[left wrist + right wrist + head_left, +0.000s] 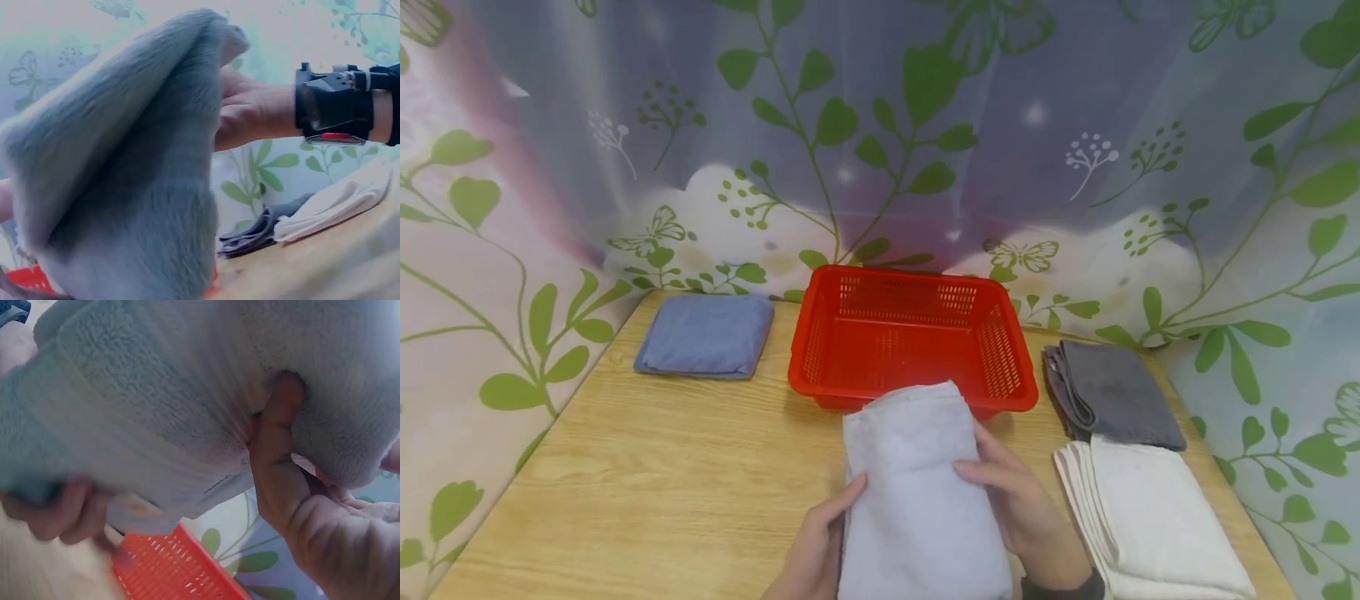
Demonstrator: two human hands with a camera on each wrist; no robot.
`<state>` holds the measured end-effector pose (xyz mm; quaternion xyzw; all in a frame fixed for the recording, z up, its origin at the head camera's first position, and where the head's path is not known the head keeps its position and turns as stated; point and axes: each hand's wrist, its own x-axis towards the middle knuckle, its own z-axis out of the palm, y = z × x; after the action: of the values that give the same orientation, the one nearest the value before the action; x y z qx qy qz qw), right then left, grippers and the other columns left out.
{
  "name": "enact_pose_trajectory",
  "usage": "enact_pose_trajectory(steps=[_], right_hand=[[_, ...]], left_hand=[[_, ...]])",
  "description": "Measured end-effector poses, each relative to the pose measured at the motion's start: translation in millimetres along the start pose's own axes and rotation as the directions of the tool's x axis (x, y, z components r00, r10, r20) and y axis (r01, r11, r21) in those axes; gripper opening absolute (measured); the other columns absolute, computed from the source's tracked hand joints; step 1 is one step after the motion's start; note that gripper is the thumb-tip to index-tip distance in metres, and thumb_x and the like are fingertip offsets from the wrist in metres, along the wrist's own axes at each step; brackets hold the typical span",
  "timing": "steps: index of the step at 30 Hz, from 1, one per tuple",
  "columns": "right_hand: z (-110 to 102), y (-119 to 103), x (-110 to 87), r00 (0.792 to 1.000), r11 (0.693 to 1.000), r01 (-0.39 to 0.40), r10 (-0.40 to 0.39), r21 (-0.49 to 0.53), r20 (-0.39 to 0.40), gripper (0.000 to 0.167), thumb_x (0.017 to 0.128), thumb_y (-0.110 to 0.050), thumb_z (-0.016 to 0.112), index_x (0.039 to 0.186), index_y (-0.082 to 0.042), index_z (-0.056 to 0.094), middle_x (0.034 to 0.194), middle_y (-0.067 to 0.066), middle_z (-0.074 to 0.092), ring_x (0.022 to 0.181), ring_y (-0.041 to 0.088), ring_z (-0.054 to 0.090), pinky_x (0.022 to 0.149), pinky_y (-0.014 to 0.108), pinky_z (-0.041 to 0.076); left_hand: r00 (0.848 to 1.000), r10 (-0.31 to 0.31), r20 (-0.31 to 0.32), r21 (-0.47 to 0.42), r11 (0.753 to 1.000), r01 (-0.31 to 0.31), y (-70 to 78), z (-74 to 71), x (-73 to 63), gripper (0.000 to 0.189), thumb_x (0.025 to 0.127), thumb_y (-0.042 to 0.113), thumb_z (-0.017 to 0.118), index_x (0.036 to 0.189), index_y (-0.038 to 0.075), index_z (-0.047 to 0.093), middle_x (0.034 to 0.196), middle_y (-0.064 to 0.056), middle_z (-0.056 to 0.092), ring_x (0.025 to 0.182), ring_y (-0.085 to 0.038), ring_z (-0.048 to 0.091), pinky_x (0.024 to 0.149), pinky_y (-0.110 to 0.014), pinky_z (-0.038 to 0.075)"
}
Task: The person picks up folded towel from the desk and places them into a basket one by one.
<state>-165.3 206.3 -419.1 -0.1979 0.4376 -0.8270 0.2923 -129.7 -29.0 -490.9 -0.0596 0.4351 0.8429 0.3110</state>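
Note:
Both hands hold a folded light grey towel [917, 492] in front of the red basket [910, 400], its upper end overlapping the basket's near rim in the head view. My left hand [820, 533] grips the towel's left edge, thumb on top. On the right edge, my right hand [1022, 508] pinches the cloth between thumb and fingers. In the right wrist view, the right thumb [284, 406] presses into the fluffy towel [156, 412]. The left wrist view shows the towel [144, 162] hanging in a fold, hiding most of the left hand.
A folded blue towel [706, 335] lies at the table's back left. Along the right side, a folded dark grey towel [1120, 396] lies behind a folded white towel [1172, 517]. The wooden table [647, 467] is backed by a leaf-patterned curtain [880, 125].

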Motion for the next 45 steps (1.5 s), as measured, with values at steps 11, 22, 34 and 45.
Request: enact_pose_trajectory(steps=[11, 22, 34, 45], right_hand=[[2.6, -28.2, 4.2, 0.976, 0.952, -0.125, 0.067, -0.278, -0.209, 0.057, 0.108, -0.019, 0.040, 0.160, -0.026, 0.016, 0.142, -0.002, 0.048, 0.126, 0.015, 0.056, 0.103, 0.037, 0.053], [2.3, -40.6, 30.1, 0.909, 0.812, -0.283, 0.058, -0.510, -0.413, 0.063, 0.104, -0.032, 0.056, 0.157, -0.032, 0.022, 0.148, 0.013, 0.039, 0.125, 0.027, 0.054, 0.097, 0.047, 0.056], [-14.5, -60.0, 54.3, 0.901, 0.786, -0.261, -0.010, -0.561, -0.434, 0.057, 0.100, -0.026, 0.065, 0.150, -0.014, 0.038, 0.122, 0.005, 0.065, 0.100, 0.018, 0.072, 0.086, 0.046, 0.061], [-28.1, -82.6, 73.8, 0.877, 0.775, -0.295, -0.011, -0.559, -0.479, 0.057, 0.105, -0.030, 0.055, 0.154, -0.012, 0.034, 0.126, 0.004, 0.058, 0.105, 0.015, 0.065, 0.089, 0.039, 0.059]], left_hand=[[0.972, 0.211, -0.106, 0.235, 0.955, -0.182, 37.5, 1.6, -6.5, 0.066, 0.101, 0.044, 0.058, 0.154, 0.013, 0.032, 0.127, 0.003, 0.060, 0.116, -0.010, 0.059, 0.100, -0.030, 0.046], [0.895, 0.418, -0.158, 0.455, 0.835, -0.310, 73.4, 10.2, 2.8, 0.052, 0.103, 0.039, 0.058, 0.148, 0.019, 0.040, 0.128, -0.011, 0.059, 0.108, -0.014, 0.062, 0.093, -0.032, 0.051], [0.885, 0.461, -0.069, 0.505, 0.781, -0.367, 107.9, 13.7, 31.1, 0.042, 0.104, 0.031, 0.056, 0.144, 0.029, 0.042, 0.128, -0.005, 0.060, 0.109, -0.018, 0.065, 0.093, -0.033, 0.056], [0.904, 0.428, -0.024, 0.586, 0.738, -0.333, 144.0, 19.5, 54.0, 0.047, 0.104, 0.034, 0.056, 0.147, 0.025, 0.040, 0.129, -0.005, 0.058, 0.112, -0.019, 0.061, 0.097, -0.033, 0.054]])
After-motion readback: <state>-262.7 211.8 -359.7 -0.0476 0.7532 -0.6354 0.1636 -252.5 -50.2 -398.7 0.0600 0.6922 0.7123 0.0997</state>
